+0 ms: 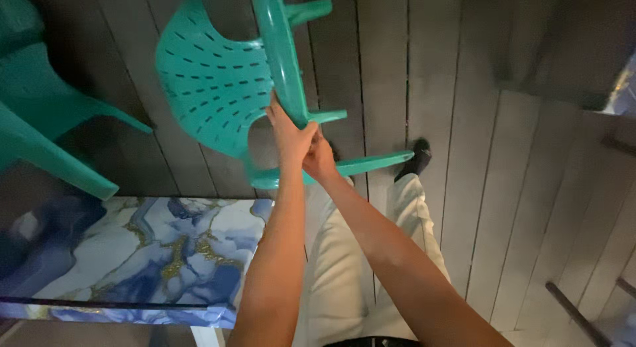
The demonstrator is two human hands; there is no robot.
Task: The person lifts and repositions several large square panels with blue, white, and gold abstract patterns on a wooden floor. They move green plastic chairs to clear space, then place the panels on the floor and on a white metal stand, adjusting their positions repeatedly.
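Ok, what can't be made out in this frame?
Head view only:
- Chair: top cut off by the upper edge.
- Right hand: fingers hidden behind the left hand and the chair's rim.
- Second chair: cut off at the left edge.
- Top right corner: too dark to tell.

— What's the person wearing, from where you stand?

— Light trousers point(344, 267), cream or off-white, loose in the leg with soft folds running down the cloth. A dark band crosses the waist point(371, 342) at the very bottom edge, a belt or a waistband, I cannot tell which.

— Sleeves?

— None in sight. Both forearms are bare from elbow to wrist, no watch, no bracelet. The left hand point(289, 131) and right hand point(320, 158) carry no gloves, and I see no rings.

— And the feet?

— One dark shoe point(416, 158), black, shows past the trouser hem. The other foot is hidden.
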